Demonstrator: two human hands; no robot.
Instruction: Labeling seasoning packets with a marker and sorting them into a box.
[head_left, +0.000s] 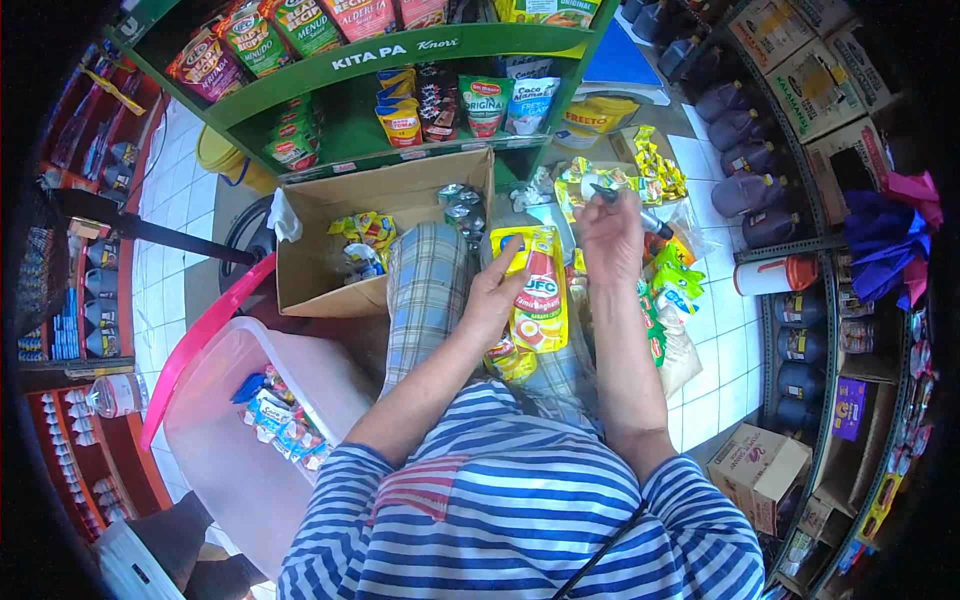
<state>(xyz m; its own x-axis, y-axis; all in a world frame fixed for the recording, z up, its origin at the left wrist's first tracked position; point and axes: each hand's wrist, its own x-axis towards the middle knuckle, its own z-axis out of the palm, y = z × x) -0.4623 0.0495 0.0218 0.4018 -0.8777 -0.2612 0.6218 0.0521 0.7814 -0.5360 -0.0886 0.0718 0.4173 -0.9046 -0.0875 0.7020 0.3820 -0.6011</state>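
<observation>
My left hand (491, 296) grips the edge of a yellow UFC banana ketchup pouch (545, 300), which lies front up over my lap. In my right hand (611, 232) is a dark marker pen (654, 223), held sideways just to the right of and above the pouch. Smaller yellow packets (514, 366) rest on my lap beneath the pouch. Close beyond my right hand, a pile of yellow and green sachets (660, 169) lies near the floor. Green packets (651, 330) and a clear bag of pale granules (679, 352) sit right of my forearm.
A cardboard box (337, 300) with a few packets stands ahead left. Beside me is a translucent plastic bin (225, 450) with a pink rim, holding sachets. A green display shelf (345, 150) of pouches rises in front. Metal shelving (817, 360) with bottles and cartons lines the right.
</observation>
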